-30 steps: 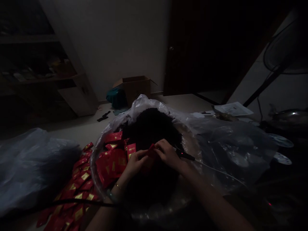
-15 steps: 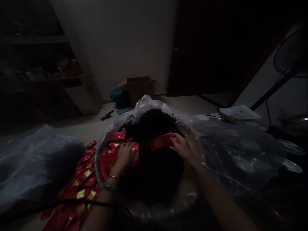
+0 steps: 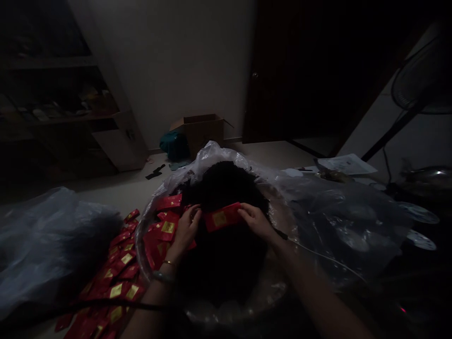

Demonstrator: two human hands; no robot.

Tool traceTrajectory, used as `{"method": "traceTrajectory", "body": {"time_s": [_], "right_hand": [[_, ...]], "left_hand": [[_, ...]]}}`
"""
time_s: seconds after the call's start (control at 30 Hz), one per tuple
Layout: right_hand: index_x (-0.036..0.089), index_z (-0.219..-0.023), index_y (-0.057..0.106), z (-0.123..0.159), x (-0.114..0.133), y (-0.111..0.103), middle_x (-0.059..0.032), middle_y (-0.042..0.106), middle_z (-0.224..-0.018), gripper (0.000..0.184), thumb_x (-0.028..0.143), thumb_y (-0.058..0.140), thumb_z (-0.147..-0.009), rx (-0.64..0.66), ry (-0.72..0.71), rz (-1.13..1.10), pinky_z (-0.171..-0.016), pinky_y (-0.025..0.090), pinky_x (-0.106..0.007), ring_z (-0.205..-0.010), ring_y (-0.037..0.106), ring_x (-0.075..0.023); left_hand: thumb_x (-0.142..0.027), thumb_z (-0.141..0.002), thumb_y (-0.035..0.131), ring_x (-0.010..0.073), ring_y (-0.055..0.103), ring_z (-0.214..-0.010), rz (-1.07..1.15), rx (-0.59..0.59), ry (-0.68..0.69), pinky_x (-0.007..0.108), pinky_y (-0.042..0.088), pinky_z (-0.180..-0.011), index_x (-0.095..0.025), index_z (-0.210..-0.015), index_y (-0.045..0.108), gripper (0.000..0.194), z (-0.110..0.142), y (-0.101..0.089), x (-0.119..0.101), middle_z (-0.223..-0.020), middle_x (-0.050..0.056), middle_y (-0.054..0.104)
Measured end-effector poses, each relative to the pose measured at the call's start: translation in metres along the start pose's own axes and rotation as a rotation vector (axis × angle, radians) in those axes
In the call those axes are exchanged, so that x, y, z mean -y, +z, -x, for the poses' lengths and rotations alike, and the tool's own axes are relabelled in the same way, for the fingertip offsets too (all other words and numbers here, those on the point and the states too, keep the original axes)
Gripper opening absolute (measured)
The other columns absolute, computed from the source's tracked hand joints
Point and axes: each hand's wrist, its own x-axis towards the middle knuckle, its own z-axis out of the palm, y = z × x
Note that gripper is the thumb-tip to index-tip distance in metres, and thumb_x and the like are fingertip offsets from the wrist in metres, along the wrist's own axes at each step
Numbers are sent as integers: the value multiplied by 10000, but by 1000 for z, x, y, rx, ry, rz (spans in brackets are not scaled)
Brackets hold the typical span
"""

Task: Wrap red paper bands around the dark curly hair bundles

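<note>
A: Where was the red packet, and what held it?
B: It was suspended over the middle of a dark heap, its gold patch showing. The right hand pinched its right end between thumb and fingers.
A: And the left hand?
B: Its fingers were bent, just left of that packet and over the loose packets at the left side of the round container. Whether it gripped anything could not be told.
A: What lay around?
B: Outside, at near left, spread a pile of red packets, beside a plastic bag. At the far side stood an open cardboard box, a teal bag at its left.
</note>
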Motion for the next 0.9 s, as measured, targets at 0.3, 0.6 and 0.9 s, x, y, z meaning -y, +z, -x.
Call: {"method": "traceTrajectory", "body": {"time_s": [0.3,0.6,0.9], "right_hand": [[136,-826,669,10,18,12,-30,685,-753,329,441,642,-706,153,234,-140,-690,478,-305,-703,627,-181],[182,-825,623,18,27,19,-33,653,-835,82,187,550,-789,215,-179,316,-878,400,-373,-861,556,-195],[178,-782,540,31,26,29,-34,551,-768,68,171,499,-836,419,-237,520,-736,435,-292,-795,490,-175]], "left_hand": [[-422,-751,545,177,630,-672,253,22,44,250,466,-624,-189,-805,724,299,19,14,-11,-752,37,723],[-662,-711,487,93,420,-456,456,513,-298,206,316,-460,-106,-606,667,594,14,-6,-17,-462,-15,503],[-392,-695,595,142,553,-590,366,437,-59,221,399,-550,-135,-716,708,281,20,-3,-31,-637,23,665]]}}
